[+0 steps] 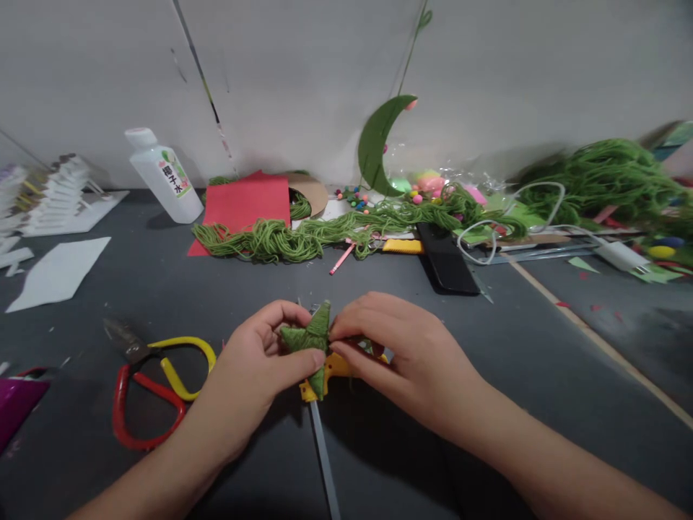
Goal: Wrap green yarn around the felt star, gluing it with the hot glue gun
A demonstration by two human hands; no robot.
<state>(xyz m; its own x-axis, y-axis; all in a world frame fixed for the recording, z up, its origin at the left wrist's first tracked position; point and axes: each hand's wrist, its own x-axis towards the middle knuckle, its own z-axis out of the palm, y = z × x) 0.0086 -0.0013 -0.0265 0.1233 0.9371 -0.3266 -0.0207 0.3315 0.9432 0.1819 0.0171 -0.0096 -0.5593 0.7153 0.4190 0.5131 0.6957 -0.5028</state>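
Note:
A star wrapped in green yarn (310,339) is held in my left hand (265,354), the thumb pressed on its front and the fingers behind. My right hand (401,339) is closed in a pinch against the star's right edge. Its fingertips hide that side, so what they pinch cannot be made out. Under the hands lies a yellow glue gun (340,365), partly covered, with a long grey stick (323,455) pointing towards me. Left of my left hand, shears with one red and one yellow handle (149,361) rest on the dark table (260,469).
A tangle of green yarn (271,240) runs along the back, beside red paper (249,202), a yellow cutter (403,246) and a black phone (447,258). A white bottle (167,180) stands back left. A green crescent moon (376,144) hangs by the wall. A white charger (622,254) lies right.

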